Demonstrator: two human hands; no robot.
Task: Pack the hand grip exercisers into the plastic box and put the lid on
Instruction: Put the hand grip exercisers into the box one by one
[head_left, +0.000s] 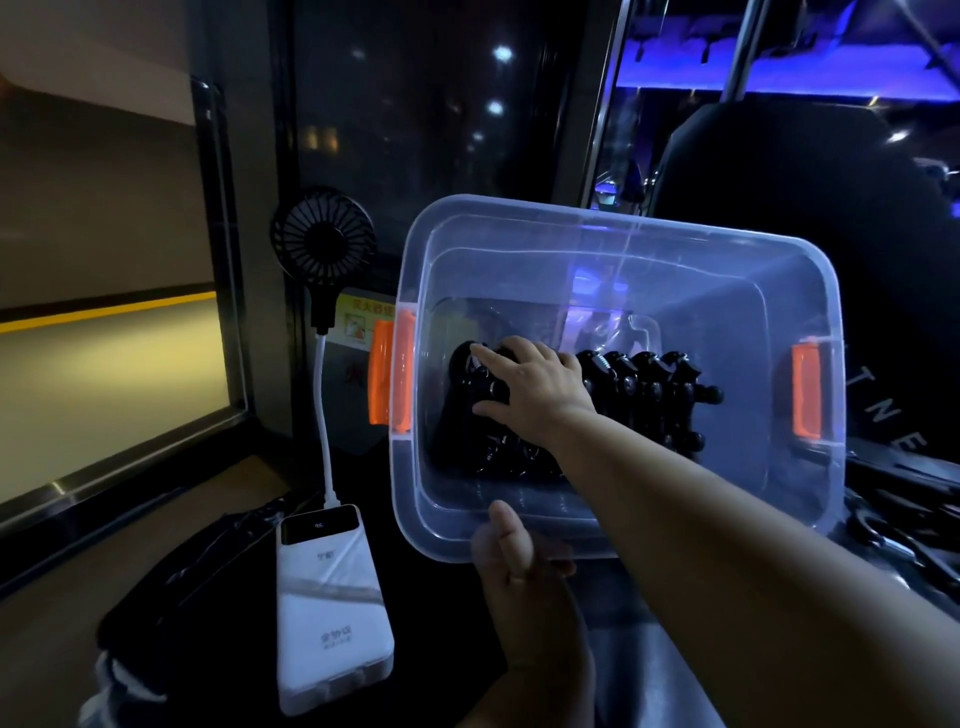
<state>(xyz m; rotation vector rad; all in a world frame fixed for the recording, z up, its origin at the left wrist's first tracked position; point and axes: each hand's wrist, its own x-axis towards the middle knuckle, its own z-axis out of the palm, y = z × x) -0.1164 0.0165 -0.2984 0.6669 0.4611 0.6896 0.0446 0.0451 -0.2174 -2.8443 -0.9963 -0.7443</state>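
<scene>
A clear plastic box (618, 234) with orange latches (392, 376) is tilted toward me, its opening facing the camera. Several black hand grip exercisers (649, 389) with metal springs stand in a row on its bottom. My right hand (530, 389) reaches deep inside, fingers spread over the leftmost exerciser (460, 395) and pressing on it; whether it grips it is unclear. My left hand (511, 551) clamps the box's near rim, thumb inside. No lid is in view.
A white power bank (332, 608) lies at the lower left, cabled to a small black fan (323, 239) standing by the dark window. Dark cloth (197, 571) lies beside the power bank. More black exercisers (904, 519) lie at the right of the box.
</scene>
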